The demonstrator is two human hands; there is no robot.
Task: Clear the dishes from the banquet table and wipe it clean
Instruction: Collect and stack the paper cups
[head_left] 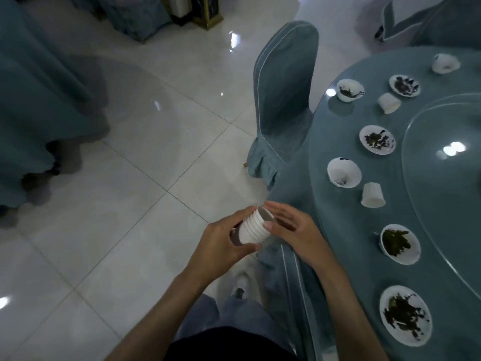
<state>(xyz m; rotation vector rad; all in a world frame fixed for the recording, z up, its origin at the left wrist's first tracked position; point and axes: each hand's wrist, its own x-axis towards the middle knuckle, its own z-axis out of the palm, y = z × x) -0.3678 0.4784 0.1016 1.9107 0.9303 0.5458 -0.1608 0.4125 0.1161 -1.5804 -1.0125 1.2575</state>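
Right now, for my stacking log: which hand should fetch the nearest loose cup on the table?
Probably right: the right hand is open, on the table side, nearer the cup; the left hand grips the cup stack.

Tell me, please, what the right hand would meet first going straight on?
Probably the rim of the stack of cups in the left hand, though depth is unclear and the right hand might pass it.

Glossy tiled floor [145, 142], cloth-covered chair [283, 100]
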